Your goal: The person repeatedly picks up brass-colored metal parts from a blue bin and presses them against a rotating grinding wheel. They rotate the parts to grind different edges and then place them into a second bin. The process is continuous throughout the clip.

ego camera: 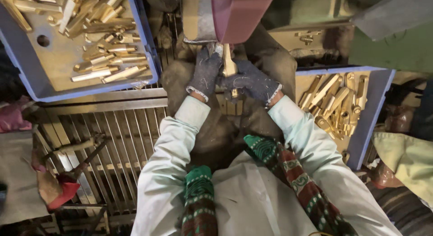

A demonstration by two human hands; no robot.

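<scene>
Both my hands wear dark knitted gloves and grip one long brass part [228, 64] between them, held upright at the centre. My left hand [205, 73] holds its left side and my right hand [250, 82] wraps its lower part from the right. The top of the brass part touches a dark red wheel or belt housing [237, 17] of a machine just above. My pale green sleeves reach in from below.
A blue tray [27, 69] at upper left holds several brass parts [106, 46]. Another blue tray [370, 109] at right holds several more brass parts [336, 103]. A metal grate [122, 132] lies at lower left, with a red cloth [63, 193] beside it.
</scene>
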